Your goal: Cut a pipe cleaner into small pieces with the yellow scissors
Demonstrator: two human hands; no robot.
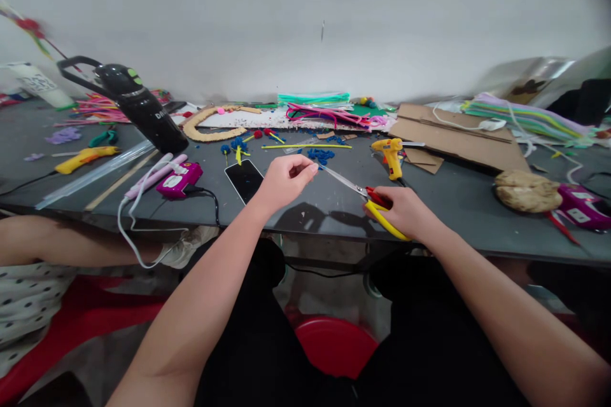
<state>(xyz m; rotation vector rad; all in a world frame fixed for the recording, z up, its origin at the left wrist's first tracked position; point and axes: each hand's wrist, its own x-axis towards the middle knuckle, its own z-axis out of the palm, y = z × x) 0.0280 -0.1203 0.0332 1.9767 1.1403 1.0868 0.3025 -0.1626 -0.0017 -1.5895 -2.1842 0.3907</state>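
Note:
My right hand (405,211) is closed round the red and yellow handles of a pair of scissors (356,191), whose blades point left toward my other hand. My left hand (285,179) is pinched shut just at the blade tips, on something too small to make out. Both hands hover over the front of a dark grey table (324,203). A black phone (244,179) lies face up just left of my left hand. Small blue pieces (319,154) and yellow strips (305,146) lie beyond the hands.
A yellow glue gun (391,156) stands behind the scissors, with cardboard sheets (453,133) to its right. A black bottle (138,105) leans at left, near a magenta device (179,179) with white cable. Pipe cleaners (329,114) lie along the back. Another person's arm (71,248) rests at left.

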